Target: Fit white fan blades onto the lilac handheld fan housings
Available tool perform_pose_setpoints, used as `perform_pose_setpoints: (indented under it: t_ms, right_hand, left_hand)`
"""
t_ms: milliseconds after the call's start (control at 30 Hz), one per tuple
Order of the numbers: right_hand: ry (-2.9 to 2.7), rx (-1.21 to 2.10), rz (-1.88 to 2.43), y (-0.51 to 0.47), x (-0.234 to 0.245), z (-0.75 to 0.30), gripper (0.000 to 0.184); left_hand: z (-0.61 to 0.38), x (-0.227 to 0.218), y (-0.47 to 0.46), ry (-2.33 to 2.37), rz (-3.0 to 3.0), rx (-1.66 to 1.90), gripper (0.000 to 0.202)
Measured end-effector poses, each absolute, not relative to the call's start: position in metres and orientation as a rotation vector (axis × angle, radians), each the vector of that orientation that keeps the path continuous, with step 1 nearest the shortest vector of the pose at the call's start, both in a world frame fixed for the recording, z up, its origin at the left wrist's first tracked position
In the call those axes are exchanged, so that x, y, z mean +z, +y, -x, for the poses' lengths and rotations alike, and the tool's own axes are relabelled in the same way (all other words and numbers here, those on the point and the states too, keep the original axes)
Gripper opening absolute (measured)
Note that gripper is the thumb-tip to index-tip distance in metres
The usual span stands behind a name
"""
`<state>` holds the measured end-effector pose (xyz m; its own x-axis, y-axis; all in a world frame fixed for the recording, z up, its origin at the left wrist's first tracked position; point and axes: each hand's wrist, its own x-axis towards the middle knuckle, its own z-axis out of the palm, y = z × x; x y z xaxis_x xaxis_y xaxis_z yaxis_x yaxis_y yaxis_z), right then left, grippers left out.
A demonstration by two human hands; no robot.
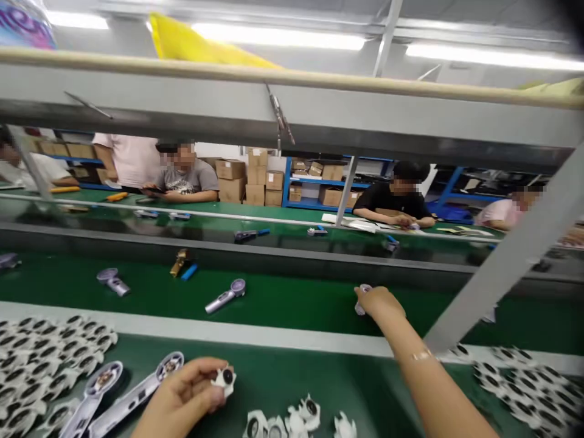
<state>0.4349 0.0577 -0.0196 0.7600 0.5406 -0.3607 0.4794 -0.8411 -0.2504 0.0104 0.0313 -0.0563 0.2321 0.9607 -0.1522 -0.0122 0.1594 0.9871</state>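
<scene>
Closest to the camera, a heap of white plastic fan parts lies loose at the far left of the green counter, in no tray or bin and within easy reach. Two lilac-and-silver handheld fans lie just beside it, angled toward the left hand. That hand's grip is closed on a white part, held off the counter between thumb and fingertips with its dark round centre showing. A few more white parts sit just right of it. Across the green conveyor belt, scattered handheld units lie apart. The right hand reaches over the belt, clenched around a small lilac piece, mostly hidden by the fingers. Another white heap fills the right edge, while closed cardboard cartons stand stacked far behind.
</scene>
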Motion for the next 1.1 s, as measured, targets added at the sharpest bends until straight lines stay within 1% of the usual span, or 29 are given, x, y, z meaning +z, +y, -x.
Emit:
perform_pose_setpoints:
  t_ms: [100, 233, 300, 400, 500, 567, 667, 700, 767, 900, 1000, 1100]
  right_hand:
    - [-0.782, 0.732, 2.824, 0.061, -0.033, -0.463, 0.046]
    - [-0.885, 0.838, 2.726, 0.059, -0.038, -0.456, 0.031]
    - [-0.957, 0.915, 2.579, 0.052, -0.033, -0.432, 0.024]
    - [-1.122, 1.069, 2.175, 0.028, -0.018, -0.372, 0.016]
    - [-1.260, 1.315, 1.746, -0.004, 0.000, -0.307, 0.015]
    - [-1.271, 1.470, 1.507, -0.025, 0.008, -0.277, 0.018]
    - [-1.251, 1.580, 1.315, -0.045, 0.014, -0.257, 0.026]
    - [-1.283, 1.554, 1.326, -0.049, 0.013, -0.255, 0.027]
    - [-1.420, 1.398, 1.428, -0.052, 0.012, -0.254, 0.027]
    - [-1.670, 1.065, 1.575, -0.054, 0.012, -0.249, 0.019]
    - [-1.738, 0.938, 1.667, -0.056, 0.014, -0.245, 0.017]
    - [-1.809, 0.892, 1.712, -0.059, 0.011, -0.244, 0.016]
  left_hand:
    - [-0.011, -0.054, 0.029, 1.039, -1.196, 0.922, 0.047]
    - [-0.014, -0.036, 0.029, 1.006, -1.171, 0.943, 0.042]
    - [-0.017, -0.026, 0.031, 0.989, -1.165, 0.942, 0.041]
    - [-0.028, -0.010, 0.029, 0.958, -1.150, 0.964, 0.036]
    - [-0.044, 0.005, 0.022, 0.925, -1.140, 0.996, 0.030]
    - [-0.053, 0.012, 0.015, 0.904, -1.145, 1.015, 0.028]
    - [-0.059, 0.017, 0.005, 0.888, -1.142, 1.035, 0.028]
    - [-0.060, 0.017, 0.002, 0.887, -1.137, 1.041, 0.029]
    - [-0.059, 0.017, -0.002, 0.876, -1.134, 1.056, 0.028]
    - [-0.057, 0.014, -0.006, 0.854, -1.130, 1.087, 0.028]
    - [-0.058, 0.013, -0.004, 0.876, -1.119, 1.081, 0.031]
    - [-0.058, 0.011, -0.003, 0.896, -1.105, 1.077, 0.033]
